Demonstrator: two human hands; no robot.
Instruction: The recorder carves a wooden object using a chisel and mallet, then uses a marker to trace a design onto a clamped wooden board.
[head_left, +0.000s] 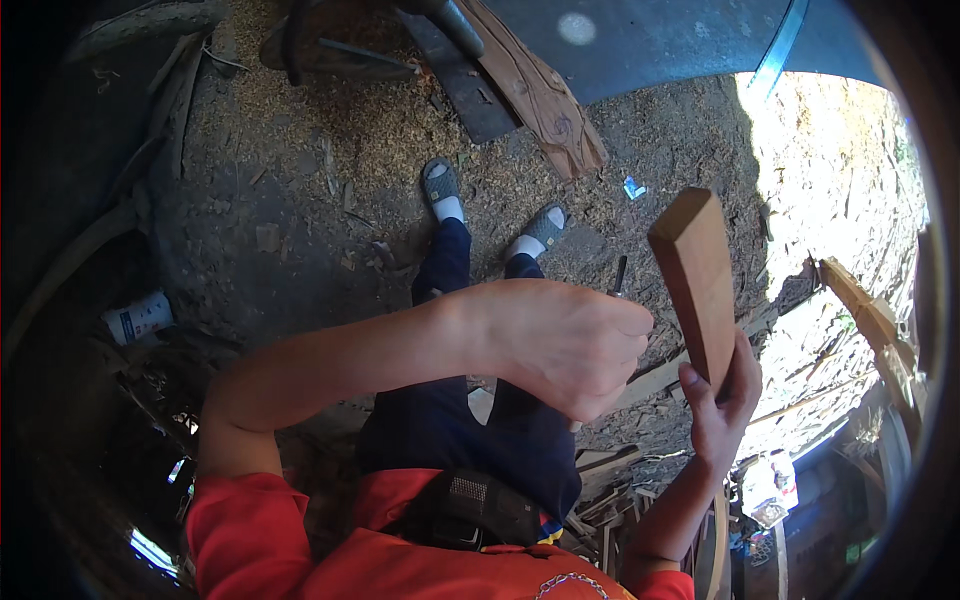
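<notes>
My left hand is closed in a fist in front of my body, its back turned up. From the fist juts the dark, narrow tip of a slim tool; the fingers hide most of it, so its exact kind cannot be told. To the right of that fist, my right hand grips the lower end of a wooden block, thumb on one side and fingers behind. The brown block stands nearly upright, tilted a little left at its top, with a slanted, angular upper end. A small gap separates the tool's tip from the block.
A thick wooden plank lies ahead beside a dark metal piece. Wood chips and sawdust cover the ground around my feet. A white bucket lies at left; wood scraps pile up near right.
</notes>
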